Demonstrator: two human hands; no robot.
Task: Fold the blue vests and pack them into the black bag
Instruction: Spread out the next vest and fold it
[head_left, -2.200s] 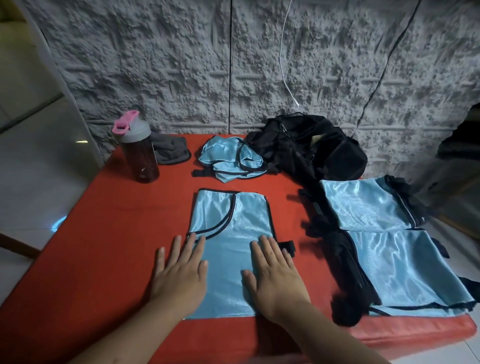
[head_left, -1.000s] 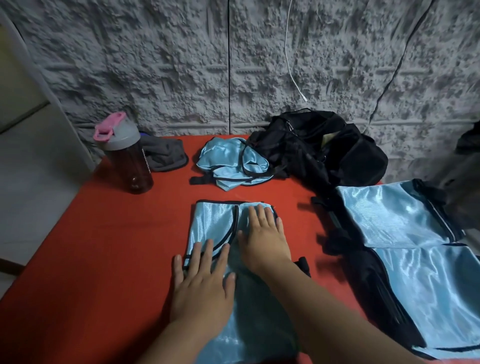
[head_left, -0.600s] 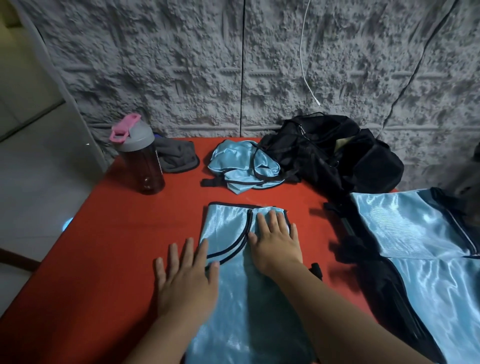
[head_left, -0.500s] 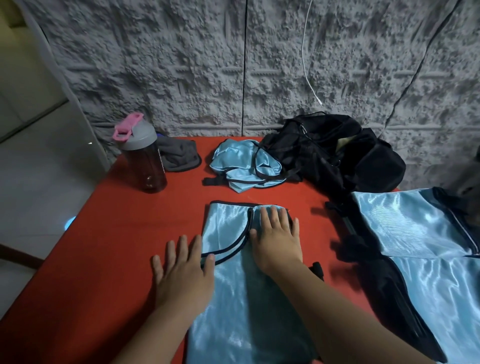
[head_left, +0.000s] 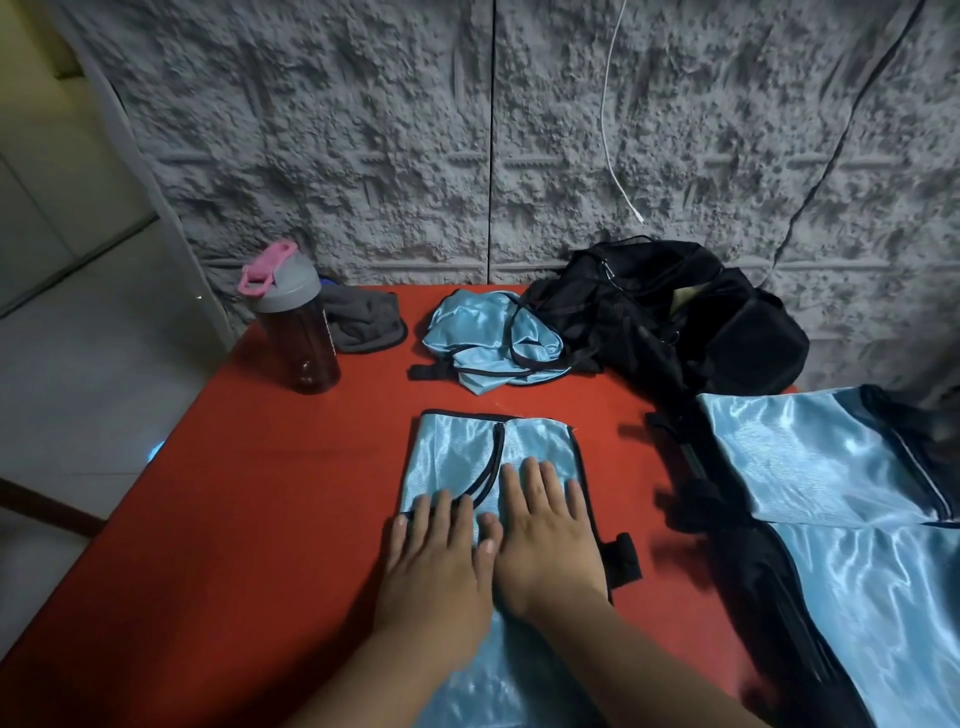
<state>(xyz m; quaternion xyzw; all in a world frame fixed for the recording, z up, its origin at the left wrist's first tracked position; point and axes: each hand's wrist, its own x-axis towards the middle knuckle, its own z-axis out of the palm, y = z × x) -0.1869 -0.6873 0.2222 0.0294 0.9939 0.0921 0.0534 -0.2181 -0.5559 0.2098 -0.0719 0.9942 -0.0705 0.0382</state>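
Pressing flat on the folded blue vest (head_left: 493, 452), your left hand (head_left: 436, 566) and right hand (head_left: 545, 540) lie side by side, fingers straight, gripping nothing; the vest stretches beyond your fingertips on the red table (head_left: 270, 509), the black bag (head_left: 675, 317) lying well beyond

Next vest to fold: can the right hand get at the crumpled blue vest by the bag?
Probably yes: the right hand lies flat, holding nothing, and only bare red table separates it from the crumpled vest.

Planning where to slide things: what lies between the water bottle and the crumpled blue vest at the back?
In the head view, a dark grey cloth lies between the water bottle and crumpled blue vest.
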